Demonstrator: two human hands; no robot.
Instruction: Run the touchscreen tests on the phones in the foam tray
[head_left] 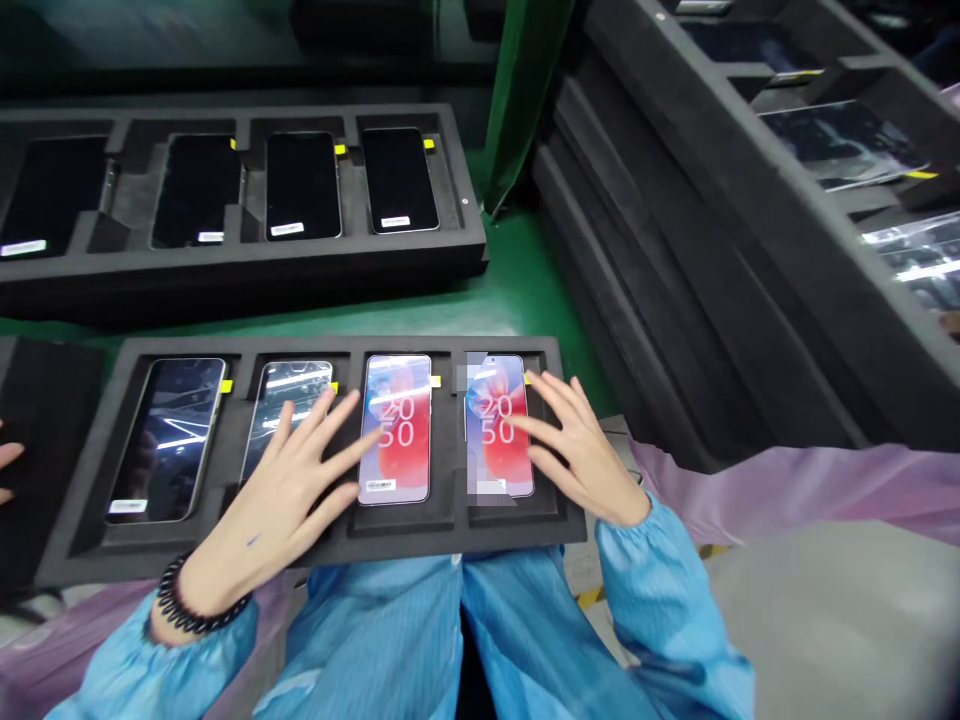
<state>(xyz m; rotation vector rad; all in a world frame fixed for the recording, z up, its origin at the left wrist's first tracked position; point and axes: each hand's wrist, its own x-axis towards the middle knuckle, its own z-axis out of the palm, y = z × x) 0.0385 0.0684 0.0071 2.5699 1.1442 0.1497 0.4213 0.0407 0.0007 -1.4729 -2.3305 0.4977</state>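
Observation:
A black foam tray (337, 545) lies in front of me with several smartphones in its slots. My left hand (289, 480) is spread over the second smartphone (296, 378), partly hiding it; its thumb and a finger reach the left edge of a lit smartphone (396, 465) showing 20 50. On the right, my right hand (574, 450) is open, its fingers over the edge of another lit smartphone (495, 470), partly pixelated. Whether the fingertips touch the screens I cannot tell. The leftmost smartphone (166, 440) has a dark screen, a white label and a yellow tab.
Behind, a second black foam tray (472, 235) holds several dark smartphones. Stacked black foam trays (637, 220) rise at the right, with more phones on top. A green post (521, 100) stands between them on a green surface (517, 300). Another person's fingers (7, 465) show at the left edge.

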